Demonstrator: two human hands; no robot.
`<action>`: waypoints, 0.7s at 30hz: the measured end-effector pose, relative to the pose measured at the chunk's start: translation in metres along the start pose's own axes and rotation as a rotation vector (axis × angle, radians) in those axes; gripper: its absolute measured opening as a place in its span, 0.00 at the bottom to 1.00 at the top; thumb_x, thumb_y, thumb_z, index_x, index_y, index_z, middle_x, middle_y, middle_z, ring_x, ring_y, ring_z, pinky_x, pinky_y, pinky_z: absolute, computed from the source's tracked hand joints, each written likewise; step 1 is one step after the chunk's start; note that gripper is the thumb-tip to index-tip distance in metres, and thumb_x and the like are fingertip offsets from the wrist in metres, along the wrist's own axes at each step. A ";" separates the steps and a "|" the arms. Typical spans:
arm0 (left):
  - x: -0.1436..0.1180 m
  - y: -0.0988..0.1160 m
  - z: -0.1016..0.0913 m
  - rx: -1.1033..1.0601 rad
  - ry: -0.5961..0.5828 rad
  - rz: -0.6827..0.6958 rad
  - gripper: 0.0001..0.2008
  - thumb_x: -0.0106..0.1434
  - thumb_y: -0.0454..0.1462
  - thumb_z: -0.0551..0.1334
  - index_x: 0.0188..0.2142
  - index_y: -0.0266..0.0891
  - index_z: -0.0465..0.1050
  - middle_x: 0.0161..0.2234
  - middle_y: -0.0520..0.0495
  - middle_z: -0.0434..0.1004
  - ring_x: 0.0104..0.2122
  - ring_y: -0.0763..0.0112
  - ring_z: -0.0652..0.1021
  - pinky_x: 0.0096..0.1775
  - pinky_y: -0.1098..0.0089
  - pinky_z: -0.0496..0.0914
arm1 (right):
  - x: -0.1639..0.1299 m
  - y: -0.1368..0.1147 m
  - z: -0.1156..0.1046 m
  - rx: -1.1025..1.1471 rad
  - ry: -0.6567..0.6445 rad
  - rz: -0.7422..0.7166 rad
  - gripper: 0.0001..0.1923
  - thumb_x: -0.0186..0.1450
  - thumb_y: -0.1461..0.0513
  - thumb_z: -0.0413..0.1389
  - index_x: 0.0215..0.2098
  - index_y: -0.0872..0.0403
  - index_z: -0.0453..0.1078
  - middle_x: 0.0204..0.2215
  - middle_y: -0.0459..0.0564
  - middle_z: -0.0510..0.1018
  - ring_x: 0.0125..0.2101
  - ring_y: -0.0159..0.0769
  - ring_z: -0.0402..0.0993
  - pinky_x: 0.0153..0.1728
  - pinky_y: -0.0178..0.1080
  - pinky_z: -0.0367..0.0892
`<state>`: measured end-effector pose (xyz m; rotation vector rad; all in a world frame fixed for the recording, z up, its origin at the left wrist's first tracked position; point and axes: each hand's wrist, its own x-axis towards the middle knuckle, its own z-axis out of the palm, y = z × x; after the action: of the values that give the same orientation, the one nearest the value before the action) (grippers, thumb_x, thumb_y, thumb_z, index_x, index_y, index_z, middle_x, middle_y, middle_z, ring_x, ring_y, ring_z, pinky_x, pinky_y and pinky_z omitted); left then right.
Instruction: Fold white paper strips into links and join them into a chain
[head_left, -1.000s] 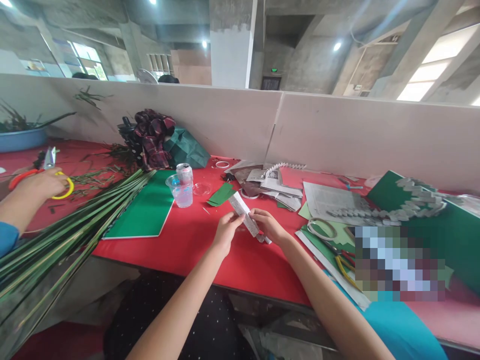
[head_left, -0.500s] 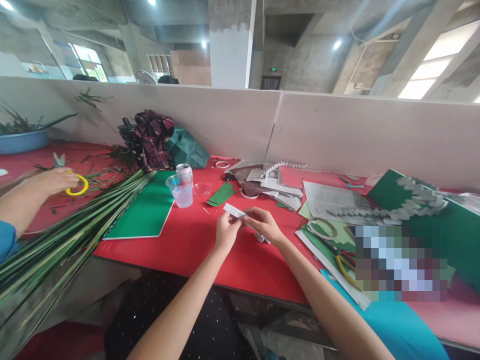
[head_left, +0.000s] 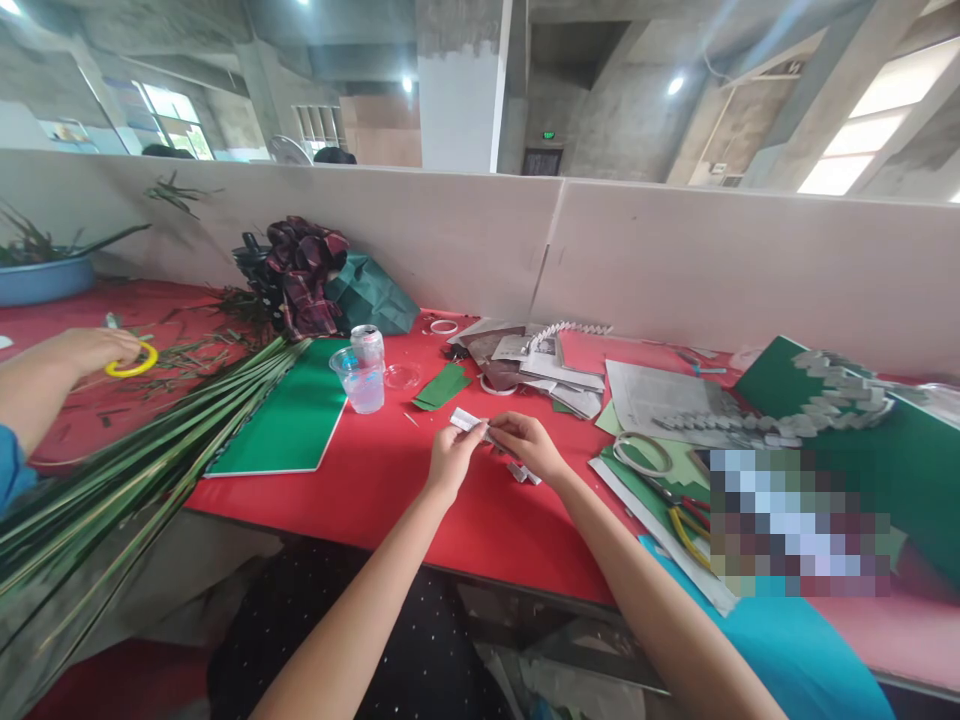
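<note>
A narrow folded strip of printed paper [head_left: 466, 420] is pinched between my two hands, just above the red tabletop [head_left: 375, 500]. My left hand [head_left: 452, 455] grips it near its left end, thumb on top. With fingertips closed at the strip's right end, my right hand [head_left: 529, 440] meets the left thumb. Below the right fingers lie small folded paper pieces [head_left: 523, 474] on the table. Folded green paper [head_left: 442, 386] lies a little beyond my left hand.
To the left are a plastic cup [head_left: 360, 380], a can [head_left: 367, 345], a green board [head_left: 277, 425] and long green leaves [head_left: 172, 440]. A co-worker's hand holds yellow-handled scissors [head_left: 133, 360]. Pliers [head_left: 686, 525], a tape roll [head_left: 643, 455] and folded-paper chains [head_left: 840, 395] lie right.
The paper strip has turned slightly and looks more folded between my fingers. The co-worker's hand with the scissors has shifted left.
</note>
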<state>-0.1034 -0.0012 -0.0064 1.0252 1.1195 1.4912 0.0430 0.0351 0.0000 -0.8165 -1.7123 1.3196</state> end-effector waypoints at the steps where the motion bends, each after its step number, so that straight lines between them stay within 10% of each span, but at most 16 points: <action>1: 0.000 0.000 0.000 0.003 0.016 0.007 0.17 0.52 0.45 0.67 0.33 0.32 0.76 0.30 0.44 0.79 0.35 0.61 0.78 0.40 0.64 0.71 | 0.000 -0.001 0.000 -0.013 -0.002 0.008 0.15 0.58 0.52 0.58 0.35 0.55 0.69 0.26 0.47 0.76 0.23 0.32 0.72 0.27 0.35 0.68; 21: 0.008 0.001 -0.010 -0.415 0.141 -0.096 0.11 0.47 0.32 0.66 0.32 0.34 0.69 0.26 0.45 0.79 0.31 0.61 0.81 0.43 0.59 0.74 | 0.007 0.002 -0.021 -0.143 0.144 -0.071 0.08 0.55 0.64 0.54 0.33 0.55 0.72 0.27 0.47 0.75 0.29 0.34 0.70 0.35 0.37 0.66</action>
<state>-0.1146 0.0047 -0.0069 0.5801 0.8883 1.6481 0.0582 0.0513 0.0020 -0.9012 -1.7186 1.0739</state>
